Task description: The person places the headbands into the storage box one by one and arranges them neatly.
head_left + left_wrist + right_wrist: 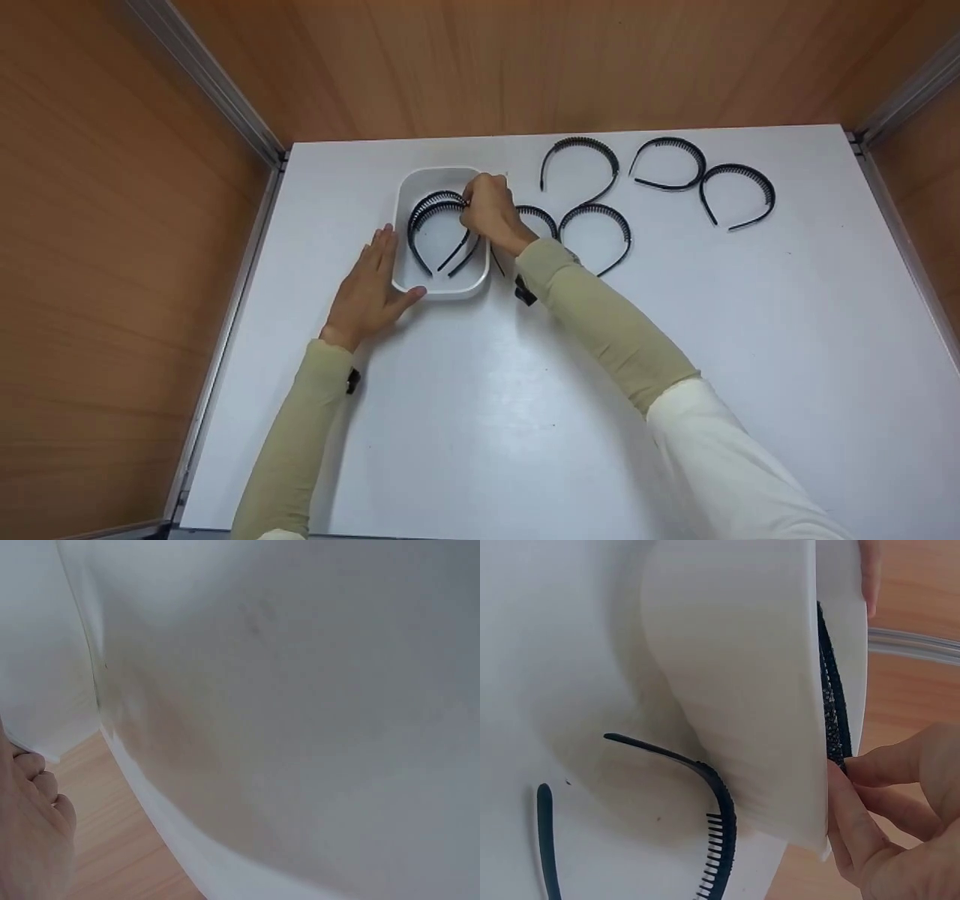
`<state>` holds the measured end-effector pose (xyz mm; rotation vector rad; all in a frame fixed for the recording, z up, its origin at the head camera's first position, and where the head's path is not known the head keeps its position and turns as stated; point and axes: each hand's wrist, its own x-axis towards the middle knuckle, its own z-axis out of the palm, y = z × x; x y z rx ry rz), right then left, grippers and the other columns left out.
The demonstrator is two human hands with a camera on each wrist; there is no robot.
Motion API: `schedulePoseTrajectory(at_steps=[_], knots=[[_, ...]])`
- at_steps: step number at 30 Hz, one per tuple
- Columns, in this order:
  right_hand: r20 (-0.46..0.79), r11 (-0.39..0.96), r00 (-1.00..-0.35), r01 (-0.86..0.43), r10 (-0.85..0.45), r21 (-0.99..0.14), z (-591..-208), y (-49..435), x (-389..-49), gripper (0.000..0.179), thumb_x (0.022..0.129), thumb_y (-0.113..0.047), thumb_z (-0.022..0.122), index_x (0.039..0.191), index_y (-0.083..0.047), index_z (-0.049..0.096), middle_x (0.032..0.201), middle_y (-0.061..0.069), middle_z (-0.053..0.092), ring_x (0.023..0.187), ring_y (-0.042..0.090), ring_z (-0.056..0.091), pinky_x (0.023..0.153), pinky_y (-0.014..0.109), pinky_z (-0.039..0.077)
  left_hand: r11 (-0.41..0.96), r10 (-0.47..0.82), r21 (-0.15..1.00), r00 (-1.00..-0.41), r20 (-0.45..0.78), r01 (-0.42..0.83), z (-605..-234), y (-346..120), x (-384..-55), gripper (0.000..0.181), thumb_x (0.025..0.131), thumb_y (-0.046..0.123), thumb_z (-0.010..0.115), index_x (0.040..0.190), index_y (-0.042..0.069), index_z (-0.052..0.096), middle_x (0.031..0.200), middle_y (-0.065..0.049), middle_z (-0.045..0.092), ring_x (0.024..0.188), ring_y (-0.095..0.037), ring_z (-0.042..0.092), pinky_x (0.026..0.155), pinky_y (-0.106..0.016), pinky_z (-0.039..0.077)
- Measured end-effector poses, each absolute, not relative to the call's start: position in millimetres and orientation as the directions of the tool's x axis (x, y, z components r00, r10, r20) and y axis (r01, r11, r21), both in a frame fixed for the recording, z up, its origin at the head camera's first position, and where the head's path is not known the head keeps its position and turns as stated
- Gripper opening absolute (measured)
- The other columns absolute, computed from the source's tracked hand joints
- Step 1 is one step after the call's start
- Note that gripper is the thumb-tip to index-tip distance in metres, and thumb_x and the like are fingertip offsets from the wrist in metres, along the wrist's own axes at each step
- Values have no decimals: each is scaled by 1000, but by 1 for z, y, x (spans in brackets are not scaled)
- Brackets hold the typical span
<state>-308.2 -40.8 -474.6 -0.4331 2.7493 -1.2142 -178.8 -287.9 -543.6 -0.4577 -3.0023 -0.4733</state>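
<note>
Black toothed headbands (437, 196) lie inside a white rectangular tub (450, 293) on the table. Reaching over the tub's right rim, my right hand (493, 214) pinches a black headband (837, 697) between thumb and fingers, as the right wrist view shows. How many headbands that pinch includes, I cannot tell. My left hand (365, 292) rests against the tub's left side with straight fingers, its thumb at the near rim. The left wrist view is mostly filled by a pale blurred surface, with part of the left hand (37, 825) at its edge.
Right of the tub, several more headbands lie on the white table (787, 337): one partly behind my right wrist (552, 221), one beside it (624, 223), others farther back (611, 154) and right (769, 191). Wooden panels (525, 67) with metal edging enclose the table's back and sides.
</note>
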Motion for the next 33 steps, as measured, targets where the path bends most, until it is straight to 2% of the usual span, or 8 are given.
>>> schedulePoseTrajectory(at_steps=[2,5,8,12,16,19,23,33], knots=[[14,651,-954,-215,-300,-728,-474,-41,-307,32,82,6,69,112,9,78,114,20,76,94,23,68,78,34,62,909,282,287,-953,109,302,-544,-288,-179,108,101,69,57,172,5,7,181,-12,9,168,-27,7,138,-41,11],[15,675,-955,-220,-295,-704,-474,-43,-306,28,82,5,70,109,8,78,107,18,76,89,21,67,72,31,60,909,286,284,-953,104,304,-544,-288,-178,108,101,68,58,172,4,6,181,-12,8,168,-28,7,138,-41,10],[20,703,-956,-230,-294,-672,-474,-46,-305,15,81,7,68,94,4,77,89,11,71,75,18,60,58,28,50,910,285,281,-953,104,303,-544,-288,-179,108,101,69,57,172,5,6,181,-12,8,168,-28,7,138,-41,10],[37,739,-955,-252,-295,-625,-474,-50,-305,11,82,8,66,80,-3,69,78,7,67,70,16,58,54,28,46,913,279,280,-955,105,297,-544,-288,-179,108,101,71,54,172,6,5,181,-11,7,168,-27,6,138,-41,10],[50,779,-950,-283,-309,-560,-476,-55,-305,10,85,6,67,85,-2,72,89,14,75,78,18,67,61,32,60,911,275,291,-956,102,293,-544,-288,-178,108,101,71,55,172,6,6,181,-10,7,168,-26,5,138,-42,11],[48,806,-947,-296,-317,-512,-477,-57,-304,10,86,5,68,93,2,75,96,20,77,84,21,73,66,37,65,908,274,299,-956,109,294,-544,-288,-178,108,101,71,56,172,6,8,181,-10,8,168,-26,6,138,-43,12],[40,824,-946,-301,-322,-479,-477,-59,-303,15,87,4,69,101,5,76,102,23,77,88,25,76,69,39,66,907,273,301,-955,117,296,-545,-287,-178,109,100,72,56,172,5,10,181,-10,9,168,-27,7,138,-43,13],[69,852,-935,-347,-348,-391,-479,-62,-299,19,91,4,69,109,5,75,108,23,76,95,28,79,72,38,67,914,264,293,-959,100,282,-543,-286,-178,110,100,73,55,172,6,8,181,-10,8,168,-27,7,138,-41,12]])
